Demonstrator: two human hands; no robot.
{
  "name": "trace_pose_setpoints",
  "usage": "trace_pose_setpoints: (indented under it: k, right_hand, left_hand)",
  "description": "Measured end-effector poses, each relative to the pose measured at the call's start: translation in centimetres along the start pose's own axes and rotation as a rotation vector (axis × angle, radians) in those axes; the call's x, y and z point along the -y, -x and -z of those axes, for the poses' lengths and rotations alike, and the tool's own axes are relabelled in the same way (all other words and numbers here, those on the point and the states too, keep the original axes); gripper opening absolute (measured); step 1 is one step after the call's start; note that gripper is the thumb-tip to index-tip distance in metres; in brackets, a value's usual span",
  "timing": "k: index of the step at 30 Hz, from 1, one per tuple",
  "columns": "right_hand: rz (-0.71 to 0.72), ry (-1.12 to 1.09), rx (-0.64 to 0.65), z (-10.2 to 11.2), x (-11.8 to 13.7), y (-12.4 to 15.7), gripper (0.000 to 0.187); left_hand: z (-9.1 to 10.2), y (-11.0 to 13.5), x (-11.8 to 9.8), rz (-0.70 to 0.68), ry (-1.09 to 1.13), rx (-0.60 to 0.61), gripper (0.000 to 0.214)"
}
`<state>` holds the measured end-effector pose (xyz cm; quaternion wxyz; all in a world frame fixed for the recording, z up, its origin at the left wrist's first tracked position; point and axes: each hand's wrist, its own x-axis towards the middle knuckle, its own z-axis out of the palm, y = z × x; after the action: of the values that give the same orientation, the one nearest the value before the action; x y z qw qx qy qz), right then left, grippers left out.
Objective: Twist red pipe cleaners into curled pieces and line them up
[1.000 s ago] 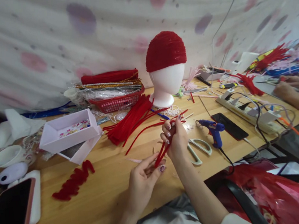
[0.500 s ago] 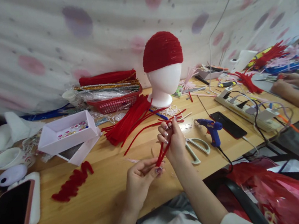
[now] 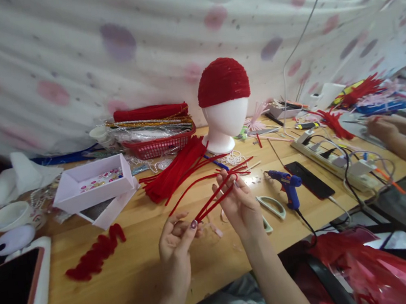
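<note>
A few red pipe cleaners [image 3: 216, 196] stretch between my two hands above the wooden table [image 3: 136, 273]. My left hand [image 3: 175, 244] pinches their near ends between thumb and fingertips. Farther up the strands, my right hand [image 3: 237, 202] has its fingers closed round them. A loose pile of red pipe cleaners [image 3: 175, 170] lies just behind. Beyond it a white foam head [image 3: 225, 119] wears a red woven cap [image 3: 222, 81].
White scissors [image 3: 271, 207], a blue glue gun [image 3: 284, 186] and a black phone [image 3: 309, 180] lie to the right. A pink box [image 3: 94, 185], a red basket [image 3: 157, 143], a red wavy strip [image 3: 93, 254] and another phone [image 3: 9, 294] are left. Another person's hands [image 3: 385, 129] work far right.
My hands have drawn apart and lifted slightly, stretching the red pipe cleaners longer and flatter between them. The camera has tilted, shifting the table scene a little lower.
</note>
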<state>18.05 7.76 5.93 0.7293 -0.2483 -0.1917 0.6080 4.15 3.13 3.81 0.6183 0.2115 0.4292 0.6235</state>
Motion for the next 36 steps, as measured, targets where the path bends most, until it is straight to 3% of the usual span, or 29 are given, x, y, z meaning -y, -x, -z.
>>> trace_pose_setpoints:
  k: [3, 11, 19, 24, 28, 36]
  right_hand:
    - [0.014, 0.025, 0.027, 0.5, 0.4, 0.4, 0.025]
    - [0.111, 0.108, 0.088, 0.7, 0.3, -0.2, 0.017]
    - [0.076, 0.156, 0.103, 1.1, 0.7, -0.2, 0.018]
    - [0.075, 0.248, 0.106, 1.2, 1.1, -0.1, 0.020]
    - [0.080, 0.296, 0.111, 1.5, 1.1, -0.2, 0.033]
    - [0.071, 0.207, 0.143, 1.4, 0.4, -0.6, 0.036]
  left_hand:
    - [-0.3, 0.1, -0.4, -0.018, 0.052, -0.015, 0.047]
    - [0.3, 0.6, -0.3, -0.007, 0.045, 0.082, 0.041]
    - [0.4, 0.3, -0.6, 0.019, 0.021, 0.103, 0.043]
    - [0.2, 0.3, -0.7, 0.036, 0.020, 0.046, 0.044]
    - [0.2, 0.2, -0.5, 0.050, 0.000, 0.038, 0.043]
    - [0.3, 0.1, -0.7, 0.085, 0.039, 0.044, 0.041]
